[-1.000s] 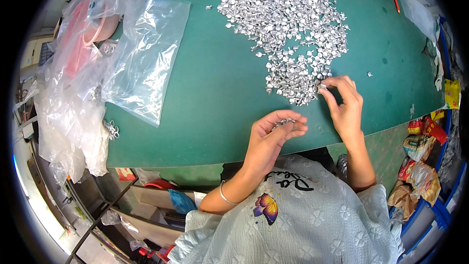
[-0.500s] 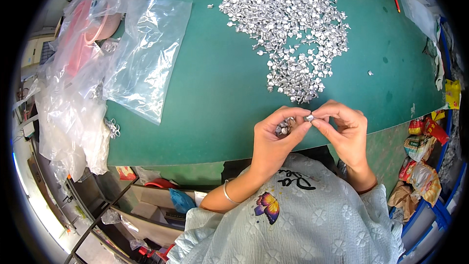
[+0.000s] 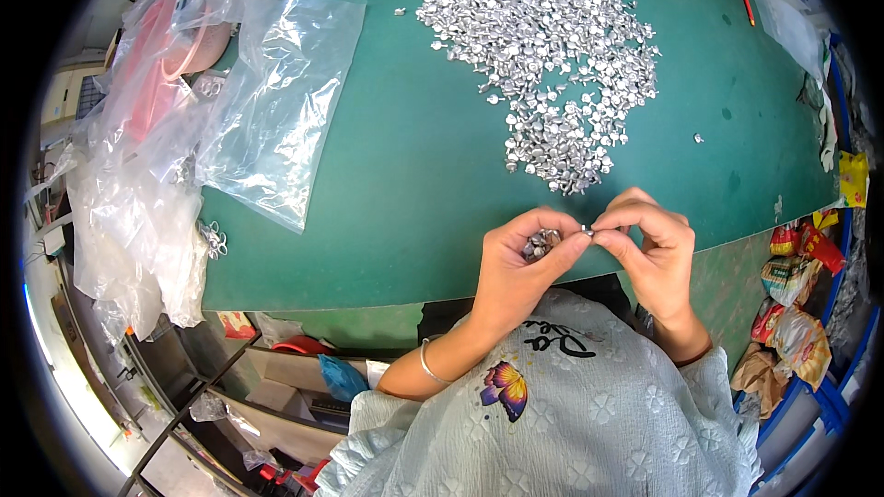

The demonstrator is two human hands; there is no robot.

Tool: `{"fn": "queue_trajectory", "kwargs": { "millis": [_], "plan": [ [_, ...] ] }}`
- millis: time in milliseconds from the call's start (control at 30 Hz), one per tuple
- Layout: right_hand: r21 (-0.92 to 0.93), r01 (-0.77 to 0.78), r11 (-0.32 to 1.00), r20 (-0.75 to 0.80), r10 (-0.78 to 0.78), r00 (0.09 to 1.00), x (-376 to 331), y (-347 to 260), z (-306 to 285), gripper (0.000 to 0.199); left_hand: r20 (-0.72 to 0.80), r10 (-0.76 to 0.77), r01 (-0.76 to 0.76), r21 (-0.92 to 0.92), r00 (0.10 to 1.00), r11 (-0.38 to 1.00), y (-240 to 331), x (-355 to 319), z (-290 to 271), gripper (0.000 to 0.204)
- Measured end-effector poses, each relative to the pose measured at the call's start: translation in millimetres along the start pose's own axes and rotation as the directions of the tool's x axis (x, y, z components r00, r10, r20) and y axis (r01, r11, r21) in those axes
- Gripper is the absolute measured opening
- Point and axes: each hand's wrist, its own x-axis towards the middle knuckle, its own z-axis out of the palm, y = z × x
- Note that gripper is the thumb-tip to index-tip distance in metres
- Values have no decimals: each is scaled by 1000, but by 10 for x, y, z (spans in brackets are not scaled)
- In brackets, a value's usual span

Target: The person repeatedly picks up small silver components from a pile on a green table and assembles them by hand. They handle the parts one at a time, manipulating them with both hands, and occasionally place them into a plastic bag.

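Your left hand (image 3: 512, 269) curls around a cluster of metal pieces (image 3: 540, 245), while its thumb and forefinger meet your right hand (image 3: 659, 256), whose narrow pinch holds one small metal piece (image 3: 587, 231). The big heap (image 3: 552, 37) lies loose beyond them on the green table (image 3: 414, 230). To your left, a clear bag (image 3: 281, 101) lies flat; near it, crumpled plastic (image 3: 133, 230) partly covers a pink bucket (image 3: 204, 51), whose contents you cannot make out.

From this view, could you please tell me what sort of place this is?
Probably a workshop: a large pile of small silvery parts lies on a green table, with clear plastic bags toward its left.
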Motion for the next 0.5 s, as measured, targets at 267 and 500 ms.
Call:
{"fn": "queue_trajectory", "kwargs": {
  "millis": [267, 500],
  "plan": [
    [-1, 58, 998, 4, -58, 998, 5, -47, 25, 12, 22, 21, -21, 9, 1000, 1000, 18, -20, -19, 9],
    [-7, 114, 993, -9, -114, 993, -8, -103, 21, 14, 73, 88, -88, 5, 993, 996, 61, -38, -21, 15]
  ]
}}
